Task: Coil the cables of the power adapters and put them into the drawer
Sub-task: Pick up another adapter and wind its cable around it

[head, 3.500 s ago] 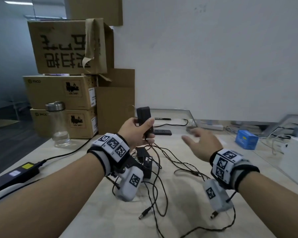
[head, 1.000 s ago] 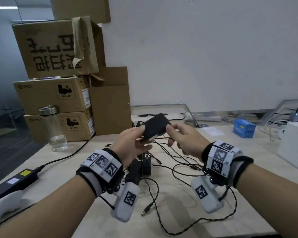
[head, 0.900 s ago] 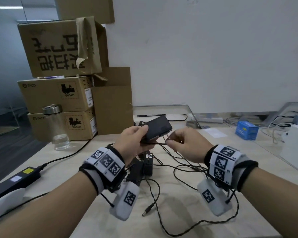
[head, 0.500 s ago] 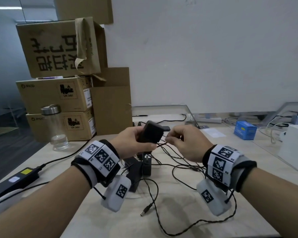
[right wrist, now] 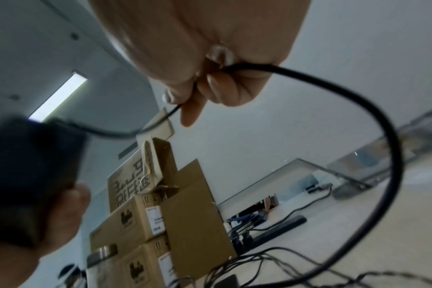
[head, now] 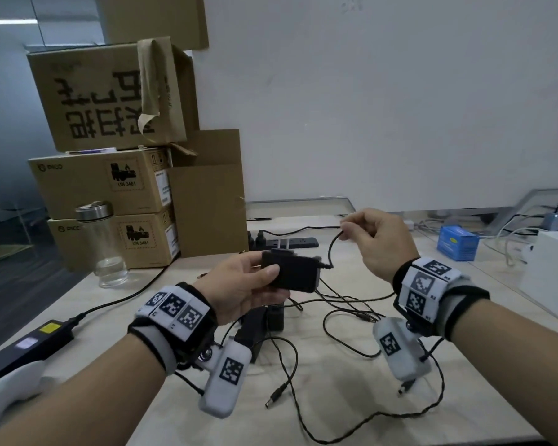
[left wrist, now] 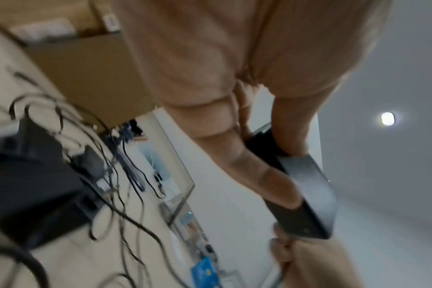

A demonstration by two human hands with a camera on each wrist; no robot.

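My left hand (head: pixel 248 284) grips a black power adapter (head: pixel 295 273) above the table, thumb on its top face; the left wrist view shows the adapter (left wrist: pixel 306 196) held between thumb and fingers. Its thin black cable (head: pixel 333 244) leaves the adapter's right end and rises to my right hand (head: pixel 372 235), which pinches it up and to the right. In the right wrist view the cable (right wrist: pixel 358 109) loops out from the curled fingers (right wrist: pixel 217 87). Other black adapters (head: pixel 261 326) lie below my hands among tangled cables (head: pixel 345 320). No drawer is in view.
Stacked cardboard boxes (head: pixel 110 162) and a glass bottle (head: pixel 102 246) stand at the left. A black power strip (head: pixel 287 243) lies behind my hands. A laptop power brick (head: pixel 26 346) sits at the front left, a blue box (head: pixel 458 243) and a white box (head: pixel 551 268) at the right.
My right hand has drawn the cable up and to the right, away from the adapter. My left hand has turned the adapter flat and lowered it a little.
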